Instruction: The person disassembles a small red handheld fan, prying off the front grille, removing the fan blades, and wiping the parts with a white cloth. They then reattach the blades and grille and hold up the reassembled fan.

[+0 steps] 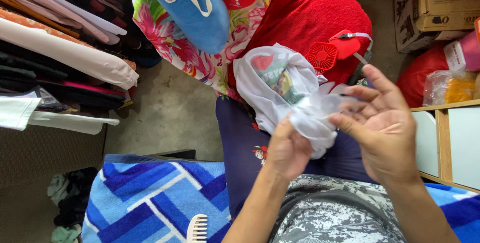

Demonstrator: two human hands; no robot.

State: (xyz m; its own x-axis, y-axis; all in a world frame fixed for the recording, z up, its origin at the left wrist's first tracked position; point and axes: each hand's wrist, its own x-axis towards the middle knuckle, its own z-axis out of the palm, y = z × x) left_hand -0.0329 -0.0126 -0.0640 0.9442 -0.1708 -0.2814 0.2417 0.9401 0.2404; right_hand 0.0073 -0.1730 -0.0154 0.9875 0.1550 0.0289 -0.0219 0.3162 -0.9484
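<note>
White printed cloth bunches in my left hand's pinch; my right hand, fingers spread, only cups it, so it may slip.

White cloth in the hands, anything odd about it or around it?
The white printed cloth is bunched and twisted between the left hand and right hand, not flat. A cream comb lies loose on the blue patterned towel.
</note>
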